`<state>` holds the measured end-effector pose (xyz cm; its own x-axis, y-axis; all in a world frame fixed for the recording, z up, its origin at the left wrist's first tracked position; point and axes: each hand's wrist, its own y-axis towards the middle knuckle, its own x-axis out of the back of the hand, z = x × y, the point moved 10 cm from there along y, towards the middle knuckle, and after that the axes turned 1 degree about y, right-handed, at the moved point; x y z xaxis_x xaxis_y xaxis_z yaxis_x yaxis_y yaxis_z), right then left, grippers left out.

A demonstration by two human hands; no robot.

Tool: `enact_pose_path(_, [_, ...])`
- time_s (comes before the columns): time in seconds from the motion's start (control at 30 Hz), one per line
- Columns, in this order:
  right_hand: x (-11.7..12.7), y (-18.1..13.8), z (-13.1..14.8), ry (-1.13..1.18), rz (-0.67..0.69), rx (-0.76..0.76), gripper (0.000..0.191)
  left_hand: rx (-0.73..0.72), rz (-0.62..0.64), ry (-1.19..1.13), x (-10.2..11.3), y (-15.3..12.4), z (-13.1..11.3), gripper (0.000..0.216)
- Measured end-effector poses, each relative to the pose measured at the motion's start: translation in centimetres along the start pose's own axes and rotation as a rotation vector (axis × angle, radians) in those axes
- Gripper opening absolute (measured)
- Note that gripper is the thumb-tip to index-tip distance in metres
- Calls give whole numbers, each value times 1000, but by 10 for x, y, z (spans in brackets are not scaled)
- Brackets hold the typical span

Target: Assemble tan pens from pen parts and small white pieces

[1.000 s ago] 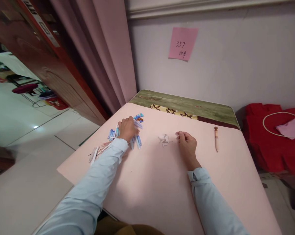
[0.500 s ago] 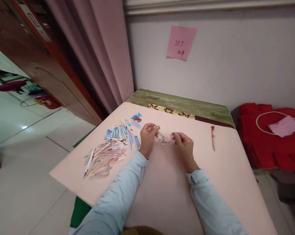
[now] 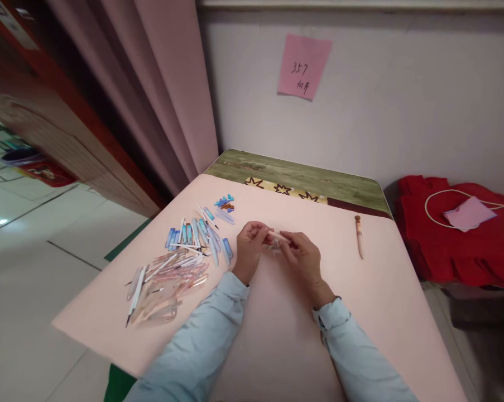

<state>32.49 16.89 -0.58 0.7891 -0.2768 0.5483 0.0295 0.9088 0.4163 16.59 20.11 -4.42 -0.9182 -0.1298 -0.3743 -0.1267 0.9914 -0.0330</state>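
Above the table, my left hand (image 3: 250,251) pinches one end of a slim pale pen barrel (image 3: 279,237). The fingertips of my right hand (image 3: 305,255) close on its other end; anything smaller between them is hidden. Just below the barrel lies a little heap of tiny clear or silvery parts (image 3: 273,248), partly covered by my hands. On the left spread clear pinkish pen barrels (image 3: 168,293), white refills with dark tips (image 3: 137,290) and blue pen pieces (image 3: 193,231). Small blue and brown pieces (image 3: 225,204) sit behind them. An assembled-looking pen with a brown top (image 3: 359,237) lies to the right.
The pink-topped table (image 3: 360,335) has a green wood-patterned strip (image 3: 277,167) along its back, against the wall. A red cloth-covered stool (image 3: 419,234) with a pink card (image 3: 469,213) stands at right. A curtain (image 3: 180,84) and wooden door (image 3: 80,123) are at left.
My right hand has come leftward to meet the pale pen barrel in my left hand; the two were apart before. The camera view has shifted slightly.
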Motion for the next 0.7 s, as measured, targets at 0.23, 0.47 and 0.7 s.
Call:
enact_pose_path(0.23, [-8, -1, 7, -32, 58, 47, 27, -31, -21, 95, -1, -2, -1, 26])
enact_pose_path(0.47, [10, 0, -11, -19, -77, -6, 31, -68, -32, 129, 1, -6, -1, 26])
enact_pose_path(0.7, [47, 1, -46, -253, -254, -195, 30, -143, 45, 360, -10, -19, -7, 10])
